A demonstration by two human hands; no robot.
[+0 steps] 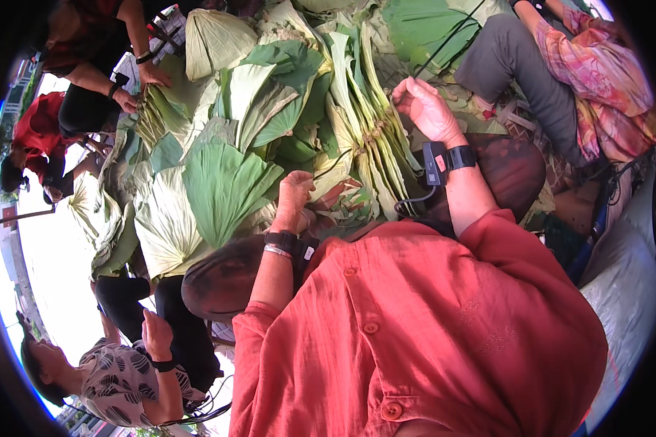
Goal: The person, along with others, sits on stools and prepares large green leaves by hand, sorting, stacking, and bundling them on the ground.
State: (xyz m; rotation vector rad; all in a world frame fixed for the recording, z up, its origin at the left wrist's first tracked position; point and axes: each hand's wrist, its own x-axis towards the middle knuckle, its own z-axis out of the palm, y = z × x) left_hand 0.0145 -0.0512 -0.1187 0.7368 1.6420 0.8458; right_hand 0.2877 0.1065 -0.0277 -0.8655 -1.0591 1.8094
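A bundle of folded large dried leaves, apparently lotus leaves (367,136), lies before me, its pale green and yellow edges fanned at both ends and gathered at the middle. My left hand (296,192) is at the bundle's lower left, fingers curled on a thin dark cord (333,164) that runs to the bundle's middle. To the right of the bundle, my right hand (423,104) is raised, thumb and fingertips pinched on a dark cord (451,39) that stretches up to the top edge. Whether both stretches are one cord is hidden by the leaves.
Loose green leaves (227,188) and pale leaves (167,218) are heaped left and ahead. A co-worker's hands (142,87) hold leaves at upper left. Another person's knee (505,49) is at upper right, and a person in a patterned shirt (126,379) sits lower left.
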